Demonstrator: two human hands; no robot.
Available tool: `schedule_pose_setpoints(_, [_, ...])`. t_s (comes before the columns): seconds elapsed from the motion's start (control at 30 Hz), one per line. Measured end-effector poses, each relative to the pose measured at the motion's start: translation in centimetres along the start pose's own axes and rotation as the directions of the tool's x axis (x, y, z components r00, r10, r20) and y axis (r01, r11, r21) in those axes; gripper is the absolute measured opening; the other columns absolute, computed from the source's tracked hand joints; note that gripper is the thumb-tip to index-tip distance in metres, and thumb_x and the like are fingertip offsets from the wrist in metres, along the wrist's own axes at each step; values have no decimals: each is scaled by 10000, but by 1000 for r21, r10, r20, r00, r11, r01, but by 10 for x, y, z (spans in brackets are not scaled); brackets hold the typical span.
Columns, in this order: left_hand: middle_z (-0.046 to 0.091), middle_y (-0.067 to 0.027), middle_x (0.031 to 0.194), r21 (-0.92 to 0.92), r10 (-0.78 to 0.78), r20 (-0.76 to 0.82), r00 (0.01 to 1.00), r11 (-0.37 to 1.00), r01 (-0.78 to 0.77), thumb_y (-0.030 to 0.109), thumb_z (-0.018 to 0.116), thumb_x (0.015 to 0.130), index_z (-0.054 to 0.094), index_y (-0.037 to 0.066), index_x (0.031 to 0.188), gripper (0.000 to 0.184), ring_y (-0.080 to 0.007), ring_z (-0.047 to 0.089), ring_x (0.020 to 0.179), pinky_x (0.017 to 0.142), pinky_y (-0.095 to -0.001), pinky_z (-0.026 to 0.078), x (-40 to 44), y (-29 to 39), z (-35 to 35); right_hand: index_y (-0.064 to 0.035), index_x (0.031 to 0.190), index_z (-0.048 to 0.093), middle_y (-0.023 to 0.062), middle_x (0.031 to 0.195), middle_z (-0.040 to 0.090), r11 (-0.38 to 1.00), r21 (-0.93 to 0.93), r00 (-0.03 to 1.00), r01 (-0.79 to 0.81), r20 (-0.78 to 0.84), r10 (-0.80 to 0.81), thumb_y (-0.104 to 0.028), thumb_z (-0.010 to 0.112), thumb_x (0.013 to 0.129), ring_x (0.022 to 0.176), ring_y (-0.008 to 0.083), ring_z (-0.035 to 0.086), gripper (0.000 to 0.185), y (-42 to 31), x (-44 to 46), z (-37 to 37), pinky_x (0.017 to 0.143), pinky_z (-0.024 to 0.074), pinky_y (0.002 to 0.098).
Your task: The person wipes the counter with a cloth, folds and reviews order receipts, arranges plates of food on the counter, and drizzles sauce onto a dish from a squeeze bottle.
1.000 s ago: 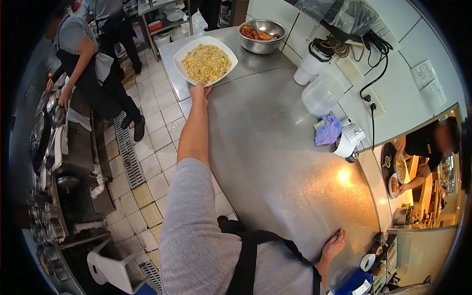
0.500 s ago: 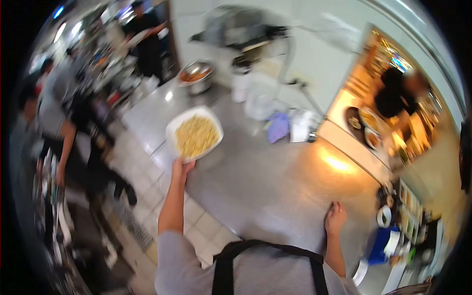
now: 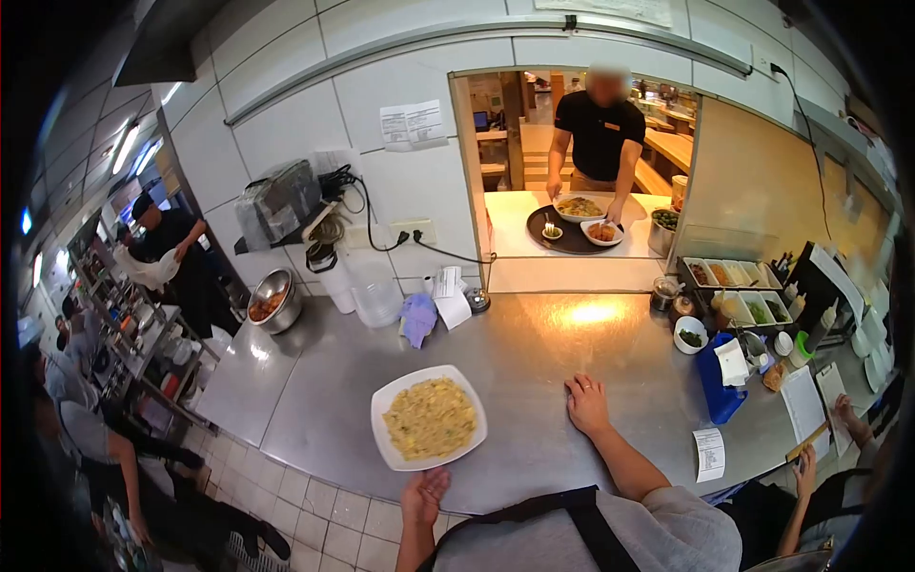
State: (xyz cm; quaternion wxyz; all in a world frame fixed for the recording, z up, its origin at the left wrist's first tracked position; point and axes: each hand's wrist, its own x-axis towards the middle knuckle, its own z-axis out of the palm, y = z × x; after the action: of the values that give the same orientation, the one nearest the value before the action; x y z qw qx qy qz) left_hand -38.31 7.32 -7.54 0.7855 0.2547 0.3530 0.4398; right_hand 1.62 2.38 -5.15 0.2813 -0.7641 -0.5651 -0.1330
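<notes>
A white square dish (image 3: 380, 454) of pale yellow food (image 3: 431, 418), perhaps fried rice or pasta, sits level at the near side of the steel counter (image 3: 329, 405). Just below its near rim is my left hand (image 3: 426, 488), palm turned up and fingers apart; none visibly grips the rim. Whether a fingertip still touches the dish I cannot tell. My right hand (image 3: 587, 402) rests on the counter right of the dish, fingers loosely spread and holding nothing.
A person in black (image 3: 599, 133) stands behind the pass window with a dark tray (image 3: 543, 238). Along the wall are a metal bowl (image 3: 276, 302) and a purple cloth (image 3: 417, 319). At right are a blue box (image 3: 721, 386), a receipt (image 3: 709, 455) and another person's hands (image 3: 805, 470).
My view has swung to the right and steadied. The dish has come down onto the counter, and my left hand's thumb no longer clasps its rim. My right hand stays on the counter.
</notes>
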Motion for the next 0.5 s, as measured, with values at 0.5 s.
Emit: schedule_pose_setpoints(0.5, [589,-107,907,719,583,-100,806,602,-347,230,474,902,396,-20,1264,446,-146,559,674,525,-270,456,2,-1,79,-83,1106,571,156,1197,518,999,9,998,54,27,-54,-116,552,772,1158,326,431,336,-2,-14,-4,946,325,485])
